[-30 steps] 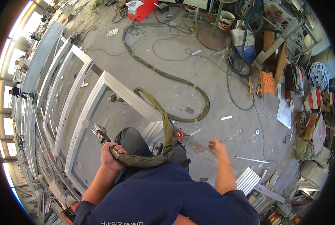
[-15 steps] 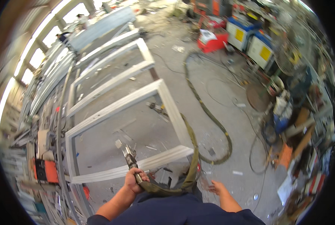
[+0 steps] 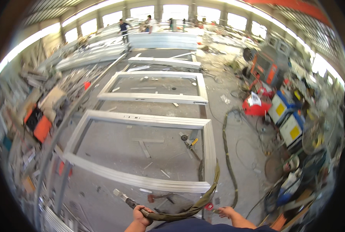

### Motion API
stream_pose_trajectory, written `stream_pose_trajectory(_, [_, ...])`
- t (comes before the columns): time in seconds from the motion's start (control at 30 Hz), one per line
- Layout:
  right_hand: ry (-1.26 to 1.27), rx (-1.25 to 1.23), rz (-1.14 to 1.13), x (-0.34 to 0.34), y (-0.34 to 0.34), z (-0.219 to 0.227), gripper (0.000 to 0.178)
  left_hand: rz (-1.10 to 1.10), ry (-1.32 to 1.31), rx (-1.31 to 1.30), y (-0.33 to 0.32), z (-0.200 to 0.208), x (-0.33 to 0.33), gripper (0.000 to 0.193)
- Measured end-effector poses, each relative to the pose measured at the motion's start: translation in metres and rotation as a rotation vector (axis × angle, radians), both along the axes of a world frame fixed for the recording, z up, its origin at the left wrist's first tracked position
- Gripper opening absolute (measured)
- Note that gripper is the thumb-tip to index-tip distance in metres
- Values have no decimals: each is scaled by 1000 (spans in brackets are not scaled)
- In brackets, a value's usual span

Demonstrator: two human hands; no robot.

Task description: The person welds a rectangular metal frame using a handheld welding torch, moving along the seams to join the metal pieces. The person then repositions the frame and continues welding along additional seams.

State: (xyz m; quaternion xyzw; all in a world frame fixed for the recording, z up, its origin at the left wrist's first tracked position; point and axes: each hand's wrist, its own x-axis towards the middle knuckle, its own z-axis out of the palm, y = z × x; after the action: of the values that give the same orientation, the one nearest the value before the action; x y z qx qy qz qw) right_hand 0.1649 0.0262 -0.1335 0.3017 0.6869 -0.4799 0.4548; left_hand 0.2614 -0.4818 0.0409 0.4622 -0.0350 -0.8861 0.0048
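Observation:
My left hand (image 3: pixel 142 216) is wrapped round the handle of a welding gun (image 3: pixel 129 201), whose pale metal head points up and to the left. From its rear a thick olive-sleeved cable (image 3: pixel 188 213) curves in front of my body and up over the near right corner of a metal frame (image 3: pixel 141 178). Low on the right, my right hand (image 3: pixel 227 212) is empty, its fingers loosely stretched toward the cable without touching it. The silvery rectangular frame lies just ahead, and an angle grinder (image 3: pixel 188 142) with a yellow part sits on the floor inside it.
A second metal frame (image 3: pixel 153 97) lies farther off. The cable's other stretch (image 3: pixel 227 154) snakes along the floor at right, near a red box (image 3: pixel 256 104) and blue-and-white machines (image 3: pixel 292 125). Scrap and an orange-black case (image 3: pixel 38 123) crowd the left. People (image 3: pixel 124 29) stand far back.
My view has lifted and turned left, bringing the far windows and people into sight. The welding gun stays in my left hand, now lower in view and clear of the near frame.

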Motion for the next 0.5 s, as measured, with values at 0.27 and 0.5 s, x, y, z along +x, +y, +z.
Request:
stream_pose_trajectory(0.27, [101,102,-183,17,28,45,55,49,-193,110,-3,-27,64,20])
stream_pose_trajectory(0.5, [2,144,-259,95,41,-12,78,-10,-138,40,-14,-13,55,21])
